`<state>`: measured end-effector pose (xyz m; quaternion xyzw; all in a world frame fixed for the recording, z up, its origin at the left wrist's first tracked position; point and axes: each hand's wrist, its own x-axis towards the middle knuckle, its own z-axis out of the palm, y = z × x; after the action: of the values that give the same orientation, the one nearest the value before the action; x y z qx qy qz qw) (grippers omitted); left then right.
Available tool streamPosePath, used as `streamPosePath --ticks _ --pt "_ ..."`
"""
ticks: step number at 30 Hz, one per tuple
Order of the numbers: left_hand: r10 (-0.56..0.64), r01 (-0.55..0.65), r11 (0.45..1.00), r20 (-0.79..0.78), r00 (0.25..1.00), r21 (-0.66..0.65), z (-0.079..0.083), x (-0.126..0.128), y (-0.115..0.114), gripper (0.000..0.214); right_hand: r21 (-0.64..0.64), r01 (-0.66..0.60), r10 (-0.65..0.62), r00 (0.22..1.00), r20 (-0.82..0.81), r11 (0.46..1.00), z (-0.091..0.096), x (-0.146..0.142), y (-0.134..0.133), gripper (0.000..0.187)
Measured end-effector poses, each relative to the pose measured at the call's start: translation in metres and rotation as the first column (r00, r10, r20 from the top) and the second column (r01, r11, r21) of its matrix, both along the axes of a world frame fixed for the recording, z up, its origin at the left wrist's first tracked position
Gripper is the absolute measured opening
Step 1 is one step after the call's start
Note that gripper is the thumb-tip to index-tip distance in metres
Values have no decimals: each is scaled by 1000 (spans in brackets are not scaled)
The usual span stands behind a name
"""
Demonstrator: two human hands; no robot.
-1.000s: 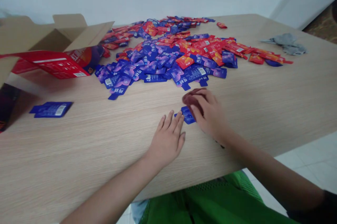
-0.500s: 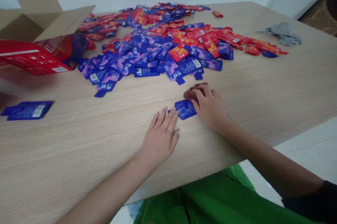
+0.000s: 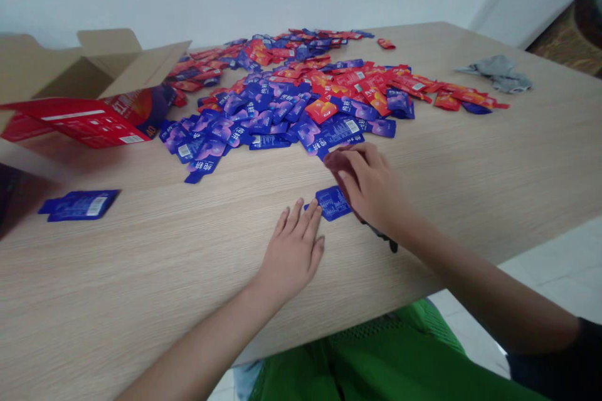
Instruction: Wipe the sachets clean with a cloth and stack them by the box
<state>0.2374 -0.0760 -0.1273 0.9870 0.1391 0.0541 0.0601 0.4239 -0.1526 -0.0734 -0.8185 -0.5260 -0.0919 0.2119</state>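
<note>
My left hand [image 3: 292,251] lies flat on the wooden table [image 3: 141,275] with its fingers stretched out, the tips touching a small blue sachet [image 3: 330,203]. My right hand [image 3: 369,184] hovers palm down just right of that sachet and covers its right edge. Its fingers are loosely bent and reach to the near edge of a big heap of blue and red sachets [image 3: 301,90], where the tips meet a blue one [image 3: 339,135]. Nothing shows inside either hand. A dark object [image 3: 383,239] pokes out under my right wrist.
An open cardboard box [image 3: 75,71] with a red printed carton [image 3: 89,118] stands at the left. A lone blue sachet [image 3: 78,205] lies near the left edge. A grey cloth [image 3: 496,71] rests at the far right. The table's near edge runs by my green lap [image 3: 376,363].
My right hand has lifted off the small blue sachet and stretched forward to the heap's edge. The left hand has stayed flat. The view has shifted slightly.
</note>
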Motion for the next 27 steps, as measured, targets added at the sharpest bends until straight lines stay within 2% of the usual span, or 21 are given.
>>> streamPosePath --ticks 3,5,7,17,21,24,27 --pt "10 -10 1000 -1 1000 -4 -1 1 0 52 -124 -79 86 995 56 989 -9 -25 17 29" --pt "10 -10 1000 -6 1000 -10 -1 1 1 52 -194 -84 105 989 102 977 -21 -33 23 30" --pt "3 -3 1000 -10 1000 -14 -1 1 2 52 -209 -67 97 986 136 976 -31 -33 23 31" --pt "-7 6 1000 -31 999 -16 -2 1 1 55 -159 123 -99 983 152 980 -42 7 -3 35" --pt "-3 3 1000 -11 1000 -17 -3 0 1 55 -160 145 -126 984 124 976 -48 25 -12 36" --pt "-2 2 1000 3 1000 -16 -3 -1 1 54 -178 139 -122 988 99 974 -44 34 -15 35" --pt "-3 3 1000 4 1000 -19 -3 -1 1 54 -154 139 -127 988 88 978 -26 30 -12 33"
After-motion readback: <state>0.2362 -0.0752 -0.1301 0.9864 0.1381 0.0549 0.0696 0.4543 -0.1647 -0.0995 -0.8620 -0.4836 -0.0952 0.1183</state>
